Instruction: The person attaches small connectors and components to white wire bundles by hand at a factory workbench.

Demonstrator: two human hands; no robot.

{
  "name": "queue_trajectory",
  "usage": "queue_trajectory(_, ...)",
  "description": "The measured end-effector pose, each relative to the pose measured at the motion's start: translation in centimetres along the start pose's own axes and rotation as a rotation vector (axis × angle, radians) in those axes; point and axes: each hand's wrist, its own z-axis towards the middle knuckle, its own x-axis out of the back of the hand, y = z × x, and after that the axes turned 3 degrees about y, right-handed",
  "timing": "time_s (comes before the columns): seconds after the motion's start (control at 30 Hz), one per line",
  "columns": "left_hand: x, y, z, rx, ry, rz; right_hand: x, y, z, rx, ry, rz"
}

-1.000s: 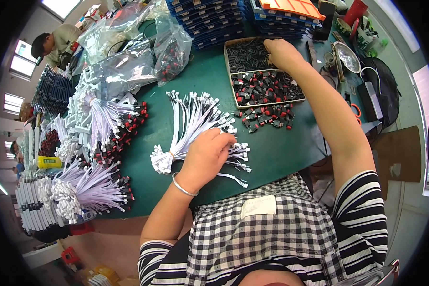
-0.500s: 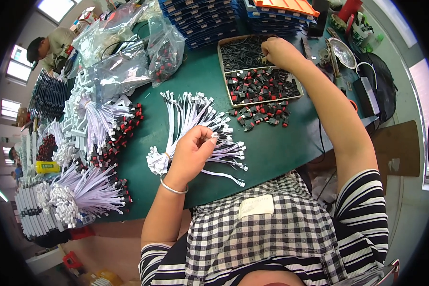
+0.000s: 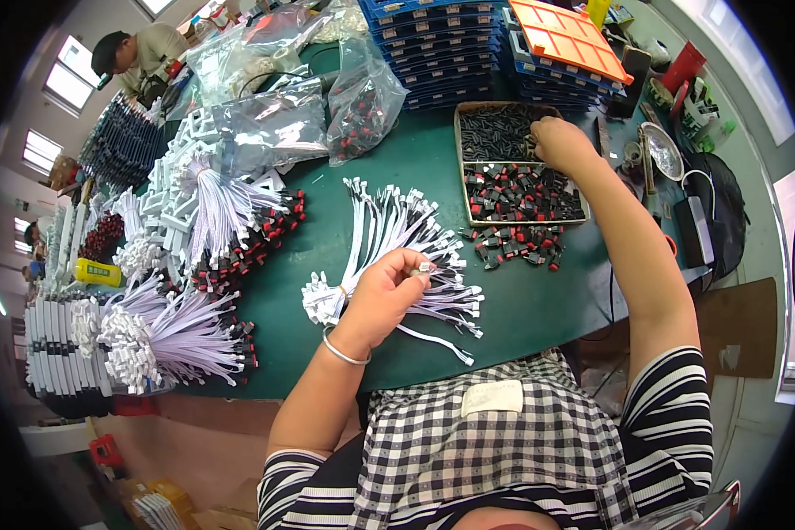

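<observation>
the left forearm (image 3: 331,384) slants forward, left hand (image 3: 384,299) curled, fingers (image 3: 408,257) pinched toward the thumb (image 3: 412,287); the right arm (image 3: 640,243) stretches farther out, right hand (image 3: 564,144) bent inward.

box (image 3: 526,223): right of cable bundle (image 3: 396,231) | bins (image 3: 442,57): behind box | bag (image 3: 362,115): left of box

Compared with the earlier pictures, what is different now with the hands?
The left hand has turned and moved slightly left over the white cables; a white connector now shows in its pinch. Whether already held before is unclear. The right hand stays at the black pieces.
</observation>
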Motion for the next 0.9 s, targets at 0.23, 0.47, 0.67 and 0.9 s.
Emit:
queue_trajectory(0.23,0.3,-0.2,0.1,-0.014,-0.002,-0.083,4.9,-5.1,-2.4,-0.185,0.155,0.752)
queue_trajectory(0.47,-0.1,-0.3,0.3,-0.021,0.000,-0.101,4.9,-16.1,-11.2,0.019,0.109,1.228)
queue_trajectory(0.67,-0.4,-0.3,0.2,-0.035,-0.005,-0.136,4.4,-18.1,-11.6,-0.136,0.087,1.356)
queue_trajectory(0.9,-0.3,-0.2,0.1,-0.052,-0.016,-0.115,4.4,-18.5,-11.4,-0.086,0.086,1.255)
